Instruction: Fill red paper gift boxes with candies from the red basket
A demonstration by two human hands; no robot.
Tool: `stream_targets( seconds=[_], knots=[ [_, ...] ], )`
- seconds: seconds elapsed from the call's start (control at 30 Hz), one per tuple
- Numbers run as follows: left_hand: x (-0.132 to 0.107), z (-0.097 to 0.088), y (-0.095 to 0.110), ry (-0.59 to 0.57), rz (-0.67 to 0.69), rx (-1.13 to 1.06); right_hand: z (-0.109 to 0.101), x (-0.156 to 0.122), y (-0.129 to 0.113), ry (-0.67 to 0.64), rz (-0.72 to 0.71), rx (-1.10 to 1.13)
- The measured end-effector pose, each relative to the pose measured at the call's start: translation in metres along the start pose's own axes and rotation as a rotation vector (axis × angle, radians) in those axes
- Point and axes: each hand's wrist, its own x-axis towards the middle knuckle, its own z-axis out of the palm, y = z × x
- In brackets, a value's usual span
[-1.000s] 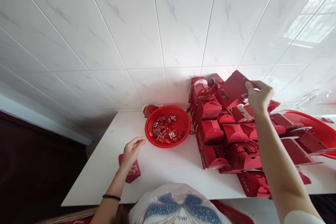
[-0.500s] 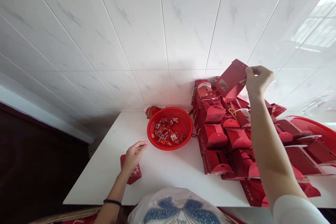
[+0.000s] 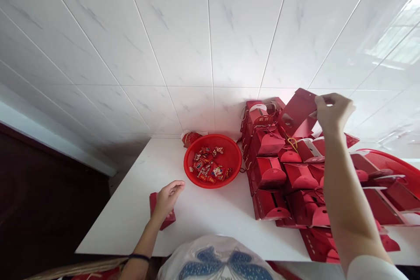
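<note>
My right hand (image 3: 334,111) pinches a red cardboard gift box (image 3: 299,109) by its upper edge. The box is tilted, with a small pale window in its side, and hangs over the back of the stacked red boxes (image 3: 267,170). My left hand (image 3: 169,197) hovers over the white table (image 3: 131,201), its fingers drawn together and nothing visible in them. Partly hidden under that hand, a single patterned red box (image 3: 169,220) lies on the table. Ahead of it stands a round red plastic basket (image 3: 235,162) with several wrapped candies (image 3: 210,166) inside.
Stacked boxes, many with raised flaps and cords, fill the table's right side. Behind them at far right is a larger red basket (image 3: 393,159). A red bundle (image 3: 189,138) sits behind the candy basket, against the tiled wall (image 3: 190,100).
My right hand has lowered and moved slightly right with the gift box, bringing it closer to the stack. My left hand is nearly still, a little lower in view.
</note>
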Motion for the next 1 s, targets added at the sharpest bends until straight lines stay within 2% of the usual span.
stream_targets(
  seconds=[0.13, 0.23, 0.53, 0.77, 0.9, 1.0],
  knots=[
    [0.002, 0.007, 0.005, -0.049, 0.022, 0.035, 0.014, -0.020, 0.011, -0.131, 0.001, -0.041],
    [0.003, 0.011, 0.008, -0.084, 0.044, 0.050, 0.025, -0.031, 0.022, -0.183, -0.019, -0.037],
    [-0.002, 0.010, 0.001, -0.090, 0.036, 0.066, 0.025, -0.030, 0.040, -0.145, -0.136, -0.054],
    [-0.003, 0.010, -0.002, -0.088, 0.027, 0.063, 0.019, -0.035, 0.039, -0.148, -0.026, -0.078],
    [-0.003, 0.005, -0.005, -0.041, 0.047, 0.053, 0.016, -0.038, 0.032, -0.138, 0.031, -0.112],
    [-0.002, -0.007, -0.011, 0.106, 0.066, 0.064, 0.009, -0.042, 0.025, -0.055, 0.017, -0.133]
  ],
)
